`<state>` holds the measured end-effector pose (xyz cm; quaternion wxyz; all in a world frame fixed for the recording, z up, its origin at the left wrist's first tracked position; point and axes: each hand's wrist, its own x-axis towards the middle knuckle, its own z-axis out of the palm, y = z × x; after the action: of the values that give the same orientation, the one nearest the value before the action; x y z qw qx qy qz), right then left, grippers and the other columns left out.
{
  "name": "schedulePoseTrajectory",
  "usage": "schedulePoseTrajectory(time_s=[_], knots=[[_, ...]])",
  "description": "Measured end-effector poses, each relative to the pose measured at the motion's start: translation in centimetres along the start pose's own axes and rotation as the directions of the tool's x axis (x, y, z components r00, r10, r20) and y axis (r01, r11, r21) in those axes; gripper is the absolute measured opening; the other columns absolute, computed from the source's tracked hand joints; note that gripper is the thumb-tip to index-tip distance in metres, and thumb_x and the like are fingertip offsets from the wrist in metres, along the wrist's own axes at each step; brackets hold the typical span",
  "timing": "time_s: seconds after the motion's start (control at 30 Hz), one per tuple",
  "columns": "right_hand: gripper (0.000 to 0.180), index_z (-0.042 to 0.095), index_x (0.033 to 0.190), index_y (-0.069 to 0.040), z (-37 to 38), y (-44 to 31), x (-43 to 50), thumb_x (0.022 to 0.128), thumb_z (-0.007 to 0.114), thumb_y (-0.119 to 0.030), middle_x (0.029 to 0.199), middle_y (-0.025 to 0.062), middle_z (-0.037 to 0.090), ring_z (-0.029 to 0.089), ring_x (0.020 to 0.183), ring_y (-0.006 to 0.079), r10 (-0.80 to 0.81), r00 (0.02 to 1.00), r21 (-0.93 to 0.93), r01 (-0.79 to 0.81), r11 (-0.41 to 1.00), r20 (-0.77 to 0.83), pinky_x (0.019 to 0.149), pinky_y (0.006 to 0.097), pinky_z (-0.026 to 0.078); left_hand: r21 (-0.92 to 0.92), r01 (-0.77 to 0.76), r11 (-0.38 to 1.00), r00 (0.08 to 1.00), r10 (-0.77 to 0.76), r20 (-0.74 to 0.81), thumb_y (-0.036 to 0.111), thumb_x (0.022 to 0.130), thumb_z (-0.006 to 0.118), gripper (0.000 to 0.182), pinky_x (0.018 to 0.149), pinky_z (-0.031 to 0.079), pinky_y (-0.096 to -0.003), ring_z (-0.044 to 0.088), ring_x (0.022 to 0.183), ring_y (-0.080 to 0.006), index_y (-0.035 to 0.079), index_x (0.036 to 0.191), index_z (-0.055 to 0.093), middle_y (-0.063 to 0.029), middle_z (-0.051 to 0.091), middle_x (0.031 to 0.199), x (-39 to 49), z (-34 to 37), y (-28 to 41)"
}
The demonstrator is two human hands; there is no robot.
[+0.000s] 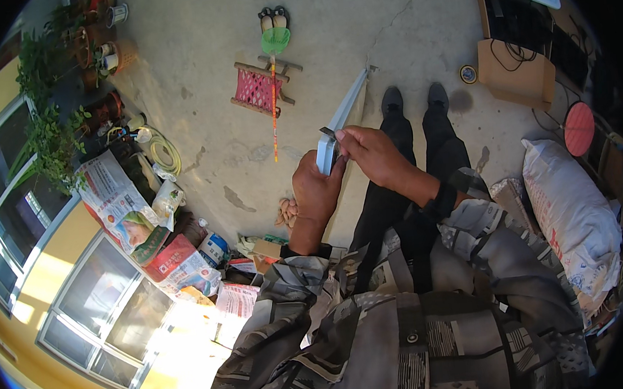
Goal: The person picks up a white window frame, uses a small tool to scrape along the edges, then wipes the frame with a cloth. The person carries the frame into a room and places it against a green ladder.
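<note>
My left hand (316,188) is closed around the near end of a long pale blue-white bar (347,101), perhaps a metal or plastic profile. The bar slants away up and right, its far end over the concrete floor by a small dark fitting. At the near end, the fingers of my right hand (368,151) pinch a small dark flat piece (328,133) against or just above the bar's edge. What kind of piece it is I cannot tell. My right fingertips and left thumb nearly meet there, hiding part of the bar's end.
A folding stool with pink webbing (256,89), a green fly swatter (276,41) and shoes (274,19) are ahead. Potted plants, a coiled hose (165,154) and printed sacks (185,265) line the left. Rightward are an open cardboard box (519,76), a tape roll (468,74) and a full white sack (571,212).
</note>
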<state>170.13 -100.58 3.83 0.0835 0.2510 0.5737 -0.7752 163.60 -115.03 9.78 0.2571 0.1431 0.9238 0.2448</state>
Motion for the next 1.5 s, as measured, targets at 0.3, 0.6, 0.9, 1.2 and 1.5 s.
schedulePoseTrajectory(time_s=[0.3, 0.6, 0.9, 1.2, 1.5], knots=[[0.046, 0.063, 0.086, -0.002, 0.1, 0.5, 0.0, 0.112, 0.048, -0.037, 0.073, 0.0108, 0.065, 0.065, 0.07, 0.024, 0.04, 0.999, 0.053, -0.04, 0.998, -0.01, 0.071, 0.0382, 0.051, -0.011, 0.011, 1.0, 1.0, -0.011, 0.005, 0.028, 0.088, 0.086, 0.028, 0.07, 0.054, -0.0449, 0.069, 0.078, -0.0385, 0.004, 0.091, 0.071, -0.0166, 0.069, 0.084, 0.2, 0.1, -0.1], [0.044, 0.063, 0.089, -0.002, -1.2, -0.4, -0.4, 0.112, 0.052, -0.038, 0.072, 0.0011, 0.053, 0.049, 0.069, 0.0118, 0.078, 0.992, 0.116, -0.09, 0.989, 0.103, 0.067, 0.0328, 0.044, 0.008, 0.06, 0.998, 0.998, -0.06, 0.028, 0.033, 0.088, 0.085, 0.032, 0.071, 0.055, -0.0459, 0.069, 0.079, -0.0395, 0.004, 0.092, 0.071, -0.017, 0.069, 0.087, 0.4, -0.1, -0.7], [0.037, 0.068, 0.107, -0.006, -4.3, -2.2, -2.1, 0.114, 0.05, -0.037, 0.076, -0.0053, 0.044, 0.039, 0.069, 0.0051, 0.151, 0.911, 0.041, -0.18, 0.983, 0.384, 0.062, 0.0252, 0.035, 0.038, 0.025, 0.999, 0.999, -0.026, 0.027, 0.04, 0.087, 0.084, 0.039, 0.074, 0.055, -0.0494, 0.069, 0.083, -0.0418, 0.005, 0.093, 0.066, -0.0179, 0.068, 0.088, 0.5, 0.0, -1.4], [0.036, 0.063, 0.097, -0.009, -5.4, -4.4, -1.7, 0.114, 0.05, -0.038, 0.075, -0.0077, 0.044, 0.04, 0.068, 0.0035, 0.274, 0.835, -0.077, -0.27, 0.96, 0.478, 0.061, 0.0226, 0.033, 0.031, -0.027, 0.999, 0.998, 0.028, -0.055, 0.035, 0.085, 0.083, 0.035, 0.075, 0.056, -0.05, 0.069, 0.088, -0.0412, 0.006, 0.094, 0.066, -0.0165, 0.069, 0.092, 0.2, 1.1, -1.1], [0.035, 0.062, 0.09, -0.013, -9.5, -4.6, -2.5, 0.11, 0.061, -0.042, 0.068, -0.0099, 0.043, 0.035, 0.057, 0.001, 0.46, 0.852, -0.178, -0.427, 0.887, 0.249, 0.051, 0.0217, 0.026, 0.053, 0.041, 0.998, 0.996, -0.036, -0.082, 0.04, 0.083, 0.083, 0.038, 0.076, 0.057, -0.0495, 0.071, 0.088, -0.0386, 0.006, 0.092, 0.067, -0.015, 0.069, 0.091, -1.6, 2.9, 1.5]])
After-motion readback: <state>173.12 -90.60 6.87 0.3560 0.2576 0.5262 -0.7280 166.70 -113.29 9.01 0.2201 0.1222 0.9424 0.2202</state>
